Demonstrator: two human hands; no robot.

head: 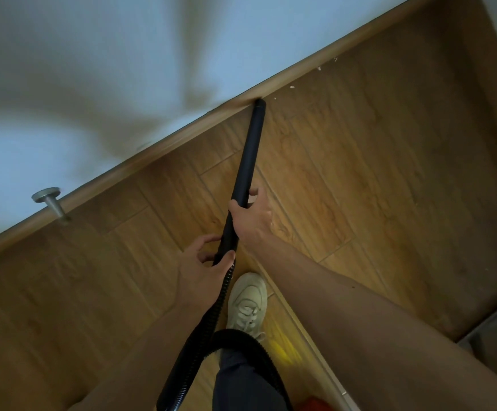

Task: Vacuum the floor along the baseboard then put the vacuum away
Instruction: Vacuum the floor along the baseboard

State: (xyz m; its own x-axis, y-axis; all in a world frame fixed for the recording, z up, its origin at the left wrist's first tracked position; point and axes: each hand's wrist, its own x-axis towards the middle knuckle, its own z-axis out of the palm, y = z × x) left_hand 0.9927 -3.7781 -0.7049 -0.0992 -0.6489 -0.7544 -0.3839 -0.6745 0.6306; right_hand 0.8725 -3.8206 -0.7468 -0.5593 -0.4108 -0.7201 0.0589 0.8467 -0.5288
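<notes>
A black vacuum tube (250,152) slants from the middle of the view up to the wooden baseboard (158,148), its tip touching the floor right at the baseboard. My right hand (251,216) grips the tube partway down. My left hand (202,262) holds the tube's lower end where the ribbed black hose (208,321) joins. The hose loops down past my leg and out of the bottom of the view. Small white crumbs (293,86) lie on the wooden floor (374,173) along the baseboard to the right of the tip.
A metal door stopper (52,203) sticks out of the baseboard at the left. The white wall (93,69) fills the upper left. My foot in a pale sneaker (248,301) stands below the hands. A grey threshold strip (490,330) lies at the lower right.
</notes>
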